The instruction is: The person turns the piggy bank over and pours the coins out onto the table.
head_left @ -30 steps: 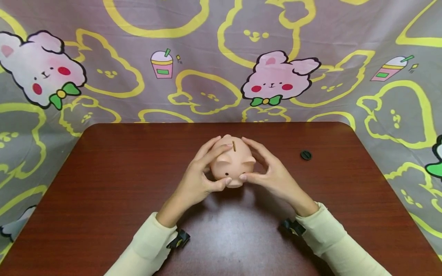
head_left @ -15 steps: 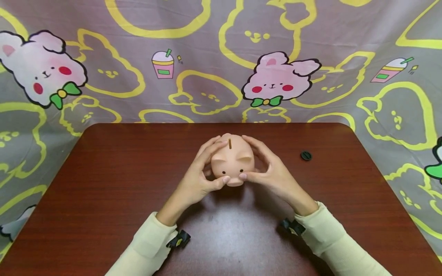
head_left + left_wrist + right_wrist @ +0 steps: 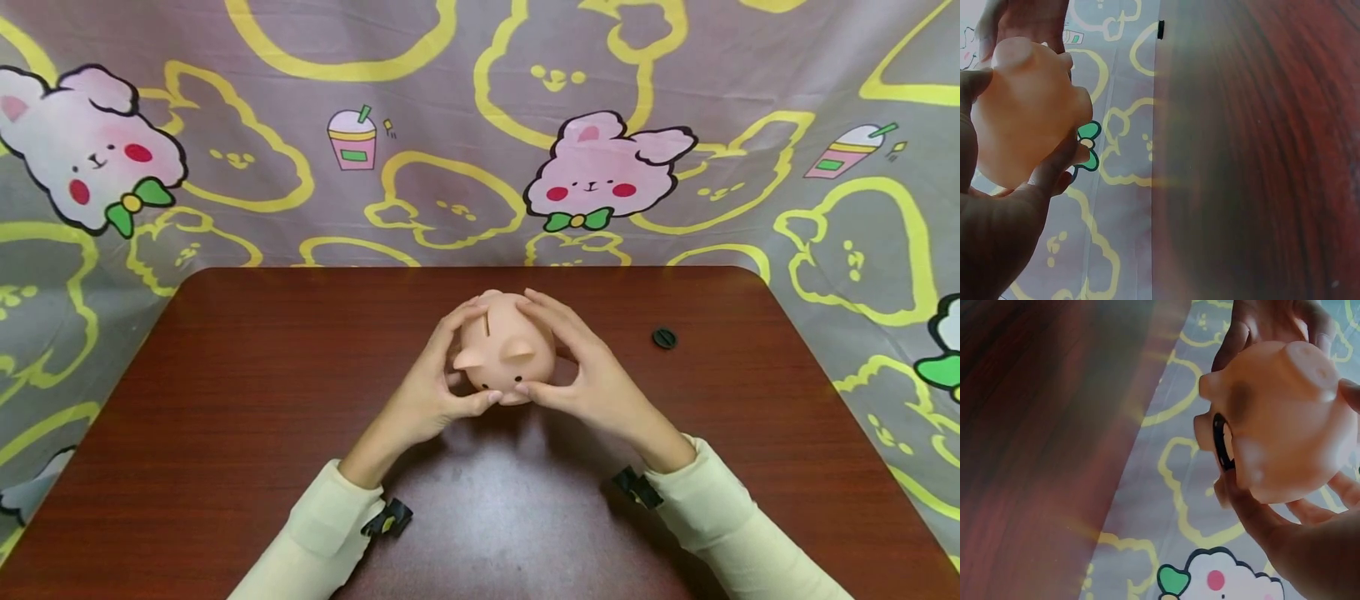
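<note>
Both hands are clamped round a rounded, peach-pink piggy bank with a smooth surface [image 3: 498, 333], held up clear of the tabletop, its snout towards the person. The left hand [image 3: 427, 375] curls round one flank and the right hand [image 3: 600, 379] round the other, their thumbs near each other by the snout. The narrow coin slot [image 3: 486, 323] on its back sits on the left-hand side. From the right wrist I can see a black-rimmed hole [image 3: 1224, 442] in its underside, a right-hand finger touching beside it. To the right of the piggy bank, past the right hand, a small round black plug [image 3: 664, 337] lies flat. Under the piggy bank is a glossy reddish-brown wooden table [image 3: 247, 392]; beyond it hangs a grey cloth printed with yellow outlines and pink-cheeked rabbits [image 3: 450, 108]. Nearer the person are two cream sleeves [image 3: 330, 517].
</note>
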The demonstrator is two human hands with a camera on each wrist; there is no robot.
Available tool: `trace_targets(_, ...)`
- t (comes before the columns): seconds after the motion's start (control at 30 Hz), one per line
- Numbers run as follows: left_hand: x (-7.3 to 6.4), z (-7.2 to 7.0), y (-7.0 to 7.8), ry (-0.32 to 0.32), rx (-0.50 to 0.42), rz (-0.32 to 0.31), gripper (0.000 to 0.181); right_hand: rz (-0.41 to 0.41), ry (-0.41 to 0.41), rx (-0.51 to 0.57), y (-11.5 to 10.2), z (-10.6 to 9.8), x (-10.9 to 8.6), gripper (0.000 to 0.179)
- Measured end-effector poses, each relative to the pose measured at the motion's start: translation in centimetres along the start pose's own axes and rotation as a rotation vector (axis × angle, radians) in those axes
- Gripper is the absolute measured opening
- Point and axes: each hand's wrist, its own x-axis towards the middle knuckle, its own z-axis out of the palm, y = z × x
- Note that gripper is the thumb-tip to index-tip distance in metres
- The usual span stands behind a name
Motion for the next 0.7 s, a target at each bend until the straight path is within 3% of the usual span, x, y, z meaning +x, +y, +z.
trace_targets(0.2, 0.0, 0.1, -0.3, 0.008, -0.014, -0.035, 0.095, -0.049, 0.026, -0.096, -0.3, 0.2, 0.1, 0.083)
trace_targets(0.43, 0.1, 0.2, -0.6, 0.039, -0.002, -0.019, 0.094, -0.051, 0.029, -0.188, -1.1, 0.3, 0.3, 0.077)
trace_targets(0.57, 0.3, 0.0, -0.5, 0.068, 0.026, -0.039, 0.093, -0.042, 0.048, -0.183, -1.2, 0.3, 0.6, 0.074)
trace_targets(0.7, 0.5, -0.1, 0.0, 0.082, 0.029, -0.073, 0.093, 0.002, 0.065, -0.092, -0.9, 0.3, 0.8, 0.076)
